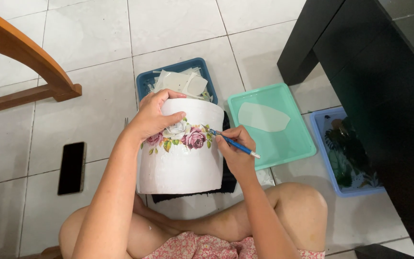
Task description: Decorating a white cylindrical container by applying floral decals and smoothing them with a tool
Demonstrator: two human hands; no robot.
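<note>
Down at the bottom, the person sits cross-legged on the tiled floor (pixel 87 115), bare knees spread, both forearms reaching up and forward. Right hand (pixel 235 149) is curled tight, its grip closed on a blue brush (pixel 233 143), held pen-style with the tip angled up-left and touching the rose picture (pixel 182 136) on the white pot (pixel 183 148). Left hand (pixel 154 116) comes in from the left, wrist bent, fingers wrapped over the rim and thumb pressed on the pot's wall, its grip clamped on the pot, which lies tilted on its side in front of the knees. A black phone (pixel 72 168) lies flat on the floor, well to the left. Just right of the pot, a teal tray (pixel 293 144) holds a pale paper cut-out (pixel 262 116). Behind the pot, a dark blue basket (pixel 147 79) is stuffed with white scraps. Far right, a light blue tray (pixel 319 139) tucks partly under dark furniture (pixel 379 72); far left, a wooden chair leg (pixel 25 57).
</note>
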